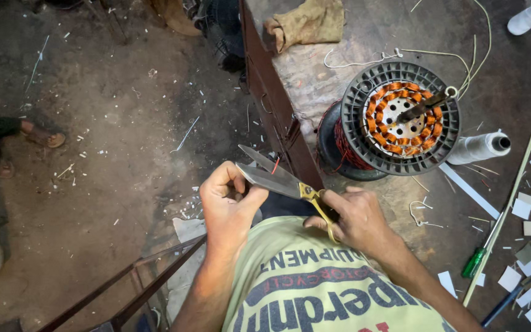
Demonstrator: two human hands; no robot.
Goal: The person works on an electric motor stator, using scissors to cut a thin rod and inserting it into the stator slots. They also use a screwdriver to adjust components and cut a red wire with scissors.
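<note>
My right hand (353, 216) grips the yellow handles of a pair of large scissors (278, 176), whose steel blades are open and point left. My left hand (228, 203) is curled around something small at the lower blade; what it pinches is hidden by my fingers. A short red wire end shows between the blades. Both hands are over my lap, just in front of the workbench corner (290, 132).
On the bench (505, 92) lie a black spool with a copper-wound stator (401, 117), a white thread cone (479, 147), a cloth rag (305, 23), a green-handled screwdriver (473, 263) and several white paper scraps. Another person's sandalled foot (41, 135) is on the dirt floor at the left.
</note>
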